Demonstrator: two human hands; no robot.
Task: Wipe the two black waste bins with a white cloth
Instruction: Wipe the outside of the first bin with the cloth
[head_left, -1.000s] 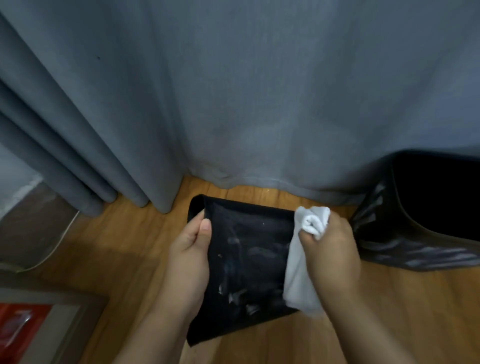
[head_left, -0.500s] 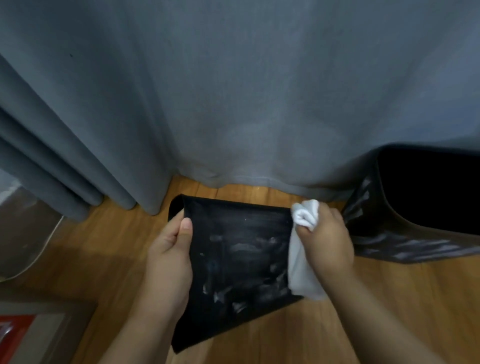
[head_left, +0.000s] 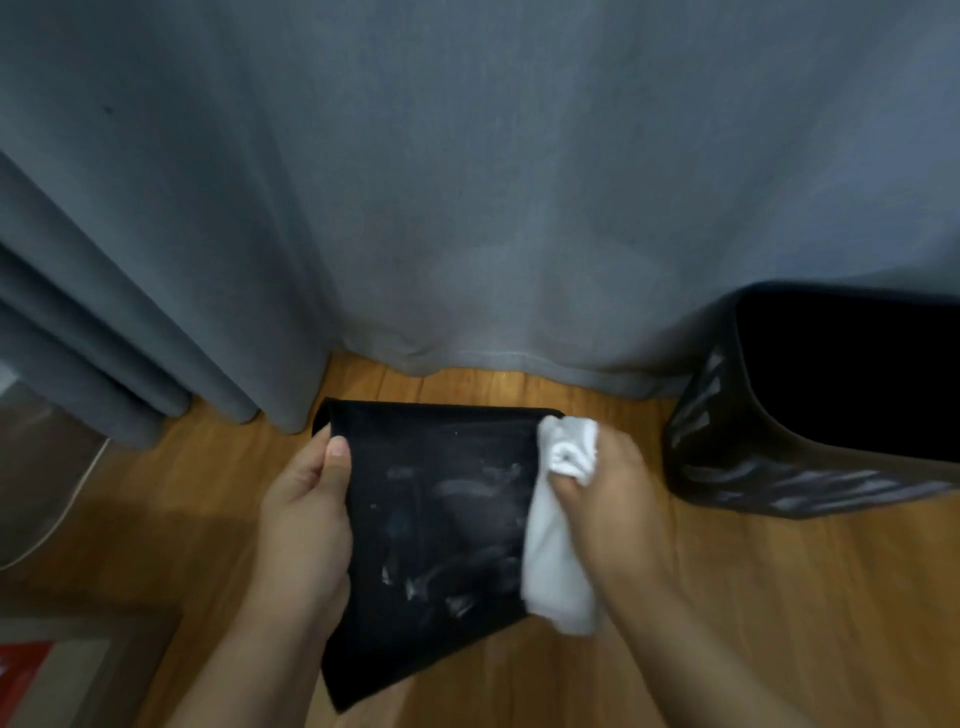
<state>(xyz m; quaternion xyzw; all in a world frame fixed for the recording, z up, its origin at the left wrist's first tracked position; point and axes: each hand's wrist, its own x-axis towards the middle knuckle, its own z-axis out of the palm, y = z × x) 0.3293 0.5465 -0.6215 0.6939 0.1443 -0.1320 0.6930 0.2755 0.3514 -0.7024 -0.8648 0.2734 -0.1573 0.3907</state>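
A black waste bin lies tipped in front of me, its flat side facing up with pale smears across it. My left hand grips its left edge, thumb on top. My right hand is closed on a bunched white cloth, pressed against the bin's right edge near the far corner. The second black waste bin stands upright to the right, its ribbed wall facing me and its dark opening partly under the curtain.
A grey-blue curtain hangs to the wooden floor right behind both bins. A thin white cable runs down at the left. A grey box with a red patch sits at the lower left.
The cloth hand stays at the bin's right edge, shifted slightly. The view drifts a little; my left hand keeps its grip on the left edge.
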